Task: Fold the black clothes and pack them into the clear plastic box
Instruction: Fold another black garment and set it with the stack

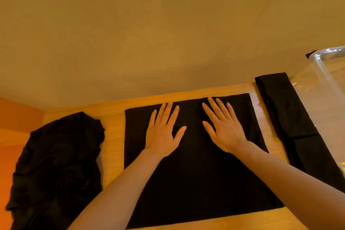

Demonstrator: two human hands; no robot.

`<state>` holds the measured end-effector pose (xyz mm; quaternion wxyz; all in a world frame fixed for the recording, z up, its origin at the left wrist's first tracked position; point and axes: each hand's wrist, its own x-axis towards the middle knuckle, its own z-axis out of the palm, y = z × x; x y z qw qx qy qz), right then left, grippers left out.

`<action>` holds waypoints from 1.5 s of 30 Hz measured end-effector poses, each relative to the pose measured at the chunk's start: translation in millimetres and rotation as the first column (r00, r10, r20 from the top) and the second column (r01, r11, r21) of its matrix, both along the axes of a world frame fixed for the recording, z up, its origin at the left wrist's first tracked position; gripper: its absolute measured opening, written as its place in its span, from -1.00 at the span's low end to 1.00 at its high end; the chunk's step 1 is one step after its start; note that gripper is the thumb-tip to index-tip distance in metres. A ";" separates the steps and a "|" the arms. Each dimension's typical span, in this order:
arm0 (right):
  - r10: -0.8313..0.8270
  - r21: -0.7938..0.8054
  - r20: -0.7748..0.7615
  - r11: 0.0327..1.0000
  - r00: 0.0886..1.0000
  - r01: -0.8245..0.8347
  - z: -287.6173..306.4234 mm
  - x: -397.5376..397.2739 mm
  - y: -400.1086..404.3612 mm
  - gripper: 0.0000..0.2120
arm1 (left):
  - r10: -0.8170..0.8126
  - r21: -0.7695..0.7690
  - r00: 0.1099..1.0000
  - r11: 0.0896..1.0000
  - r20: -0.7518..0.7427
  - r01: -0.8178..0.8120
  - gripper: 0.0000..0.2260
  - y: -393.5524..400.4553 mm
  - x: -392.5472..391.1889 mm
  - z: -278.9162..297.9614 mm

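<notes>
Both hands lie flat, palms down, on the same piece of cloth. The left hand has its fingers straight and slightly spread, the thumb angled out toward the other hand; nothing is pinched or curled round, so its grip is apart and simply pressing. The right hand mirrors it, fingers straight and fanned, thumb pointing in toward the left, its grip likewise apart and resting on the fabric. The two hands are near each other without touching, and both bare forearms reach in from the near edge.

Under them is the flat, rectangular, folded black garment, spread smooth in the middle of the light wooden tabletop. The hands sit on its far half, the fingertips close to its far edge, with the larger part of the cloth stretching back under the forearms.

To the right, just beside that garment with a strip of bare wood between, lies a long, narrow, folded black cloth strip, running from the far edge toward the near side. Touching its right side stands the clear plastic box, only partly in view at the right border.

On the left, apart from the flat garment, sits a crumpled, unfolded heap of black clothing, draped over the tabletop's left side. A plain tan wall rises behind.
</notes>
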<state>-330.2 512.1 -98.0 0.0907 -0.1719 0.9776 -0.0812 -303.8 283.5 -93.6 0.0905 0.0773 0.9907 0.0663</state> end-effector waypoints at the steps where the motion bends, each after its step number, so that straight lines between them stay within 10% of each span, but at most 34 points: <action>1: -0.021 0.020 0.007 1.000 1.000 0.020 -3.8 -2.9 0.5 -0.41 | 0.013 -0.030 1.000 0.999 0.021 -0.013 -0.37 -3.0 -2.3 -4.0; 21: -0.186 -0.024 -0.007 0.982 0.982 0.186 -4.7 -4.1 87.1 -0.33 | 0.300 -0.101 0.954 0.949 -0.017 -0.300 -0.33 -114.5 31.4 -13.0; 29: -0.009 -0.112 -0.041 0.994 0.999 0.004 17.6 68.9 38.2 -0.39 | 0.073 0.026 0.990 0.997 -0.124 -0.071 -0.43 -38.6 98.6 -0.7; 45: -0.168 -0.076 -0.013 0.983 0.986 0.166 3.9 145.8 85.8 -0.32 | 0.198 -0.051 0.975 0.978 -0.098 -0.204 -0.38 -46.1 192.6 -5.9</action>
